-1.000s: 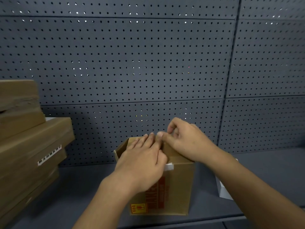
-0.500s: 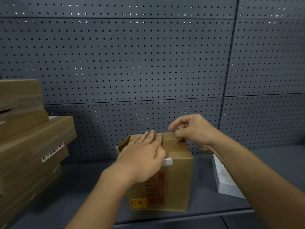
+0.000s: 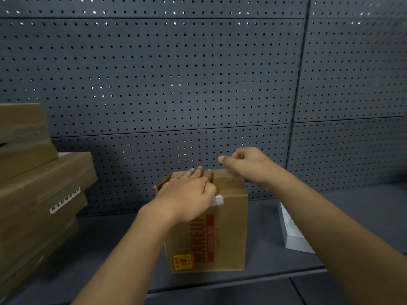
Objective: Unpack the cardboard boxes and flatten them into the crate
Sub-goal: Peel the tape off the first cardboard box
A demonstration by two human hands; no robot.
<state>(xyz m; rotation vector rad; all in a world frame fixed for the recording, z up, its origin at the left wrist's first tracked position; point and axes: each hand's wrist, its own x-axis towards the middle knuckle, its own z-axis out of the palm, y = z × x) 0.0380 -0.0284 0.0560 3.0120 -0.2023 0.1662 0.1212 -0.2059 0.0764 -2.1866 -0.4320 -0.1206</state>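
Head view. The small brown cardboard box printed with red lettering (image 3: 217,225) stands upright on the dark grey shelf (image 3: 363,219), at 6 o'clock from the centre of the grey perforated back panel (image 3: 176,84). Your left hand (image 3: 187,194) lies flat on the box's top with fingers nearly straight and together, touching the cardboard; judged from this, it pins the box so the pull does not drag it along the shelf. Your right hand (image 3: 248,166) hovers at the box's 1 o'clock corner, fingers curled with thumb tip extended toward 9 o'clock; it seems to pinch a strip of clear tape peeling from the top seam, though the tape itself is too faint to confirm. A white tape end (image 3: 217,200) sticks out at the front top edge, just beside your left thumb. The box is not yet opened. At 9 o'clock a stack of flat brown cardboard cartons (image 3: 37,190) leans on the shelf; at 3 o'clock lies a white rectangular carton (image 3: 293,236), well apart from the box. No crate is visible.
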